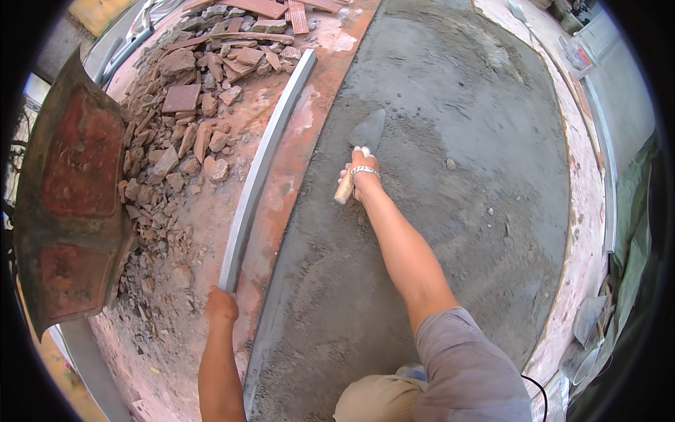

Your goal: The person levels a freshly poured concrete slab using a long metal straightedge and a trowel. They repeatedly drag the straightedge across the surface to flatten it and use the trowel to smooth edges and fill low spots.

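Note:
My right hand [363,171] is closed round the wooden handle [344,190] of a trowel. The trowel's grey blade [368,129] lies on the wet grey mortar [450,232], pointing away from me, and its colour nearly blends in. On the left, my left hand [221,304] grips the near end of a long metal straightedge [266,158]. That bar stretches away over the reddish floor beside the mortar's left edge. Most of the left hand's fingers are hidden behind its back.
Broken tiles and rubble [183,133] are heaped at the far left. Beside them leans a rusty, dark red metal panel [81,169]. A pale strip of floor [573,232] borders the mortar on the right, with another trowel-like tool [589,318] and a green tarp [633,211] beyond it.

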A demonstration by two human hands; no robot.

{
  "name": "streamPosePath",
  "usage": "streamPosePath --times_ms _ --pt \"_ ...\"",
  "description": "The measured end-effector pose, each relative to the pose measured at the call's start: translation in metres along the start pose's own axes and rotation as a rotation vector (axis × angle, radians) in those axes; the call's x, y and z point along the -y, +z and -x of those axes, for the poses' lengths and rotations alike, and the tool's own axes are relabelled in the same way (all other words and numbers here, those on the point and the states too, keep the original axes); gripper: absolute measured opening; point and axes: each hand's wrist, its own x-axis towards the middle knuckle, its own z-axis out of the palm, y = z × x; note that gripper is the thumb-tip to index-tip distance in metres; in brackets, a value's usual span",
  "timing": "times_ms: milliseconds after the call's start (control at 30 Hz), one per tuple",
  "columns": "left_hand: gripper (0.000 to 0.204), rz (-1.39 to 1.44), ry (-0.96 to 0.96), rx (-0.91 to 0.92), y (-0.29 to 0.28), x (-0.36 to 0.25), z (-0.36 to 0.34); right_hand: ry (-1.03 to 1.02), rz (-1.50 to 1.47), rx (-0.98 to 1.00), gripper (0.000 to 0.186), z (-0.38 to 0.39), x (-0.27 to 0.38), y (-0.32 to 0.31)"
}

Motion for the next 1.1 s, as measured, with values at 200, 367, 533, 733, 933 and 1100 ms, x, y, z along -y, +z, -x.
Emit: streamPosePath --times_ms 200,367,533,733,933,1100 --pt "0.046 0.011 -0.019 0.005 0.001 0.001 -0.002 -0.081 0.387 0.145 0.035 -0.055 0.041 0.047" --pt "0.043 0.012 -0.017 -0.025 0.006 0.003 -0.005 -0.052 0.611 0.1 0.033 -0.063 0.057 0.039" --pt "0.038 0.069 0.001 -0.05 0.01 0.007 -0.005 -0.002 0.707 0.166 0.035 -0.023 0.039 0.018" --pt "0.034 0.089 0.009 -0.059 0.013 0.011 -0.006 0.04 0.789 0.246 0.039 0.059 -0.017 -0.011" --pt "0.036 0.096 0.111 -0.194 0.027 0.023 0.001 0.081 0.897 0.352 0.034 0.146 -0.084 -0.04" --pt "0.037 0.274 0.205 -0.34 0.041 0.066 0.018 0.128 1.029 0.448 0.032 0.221 -0.136 -0.071"
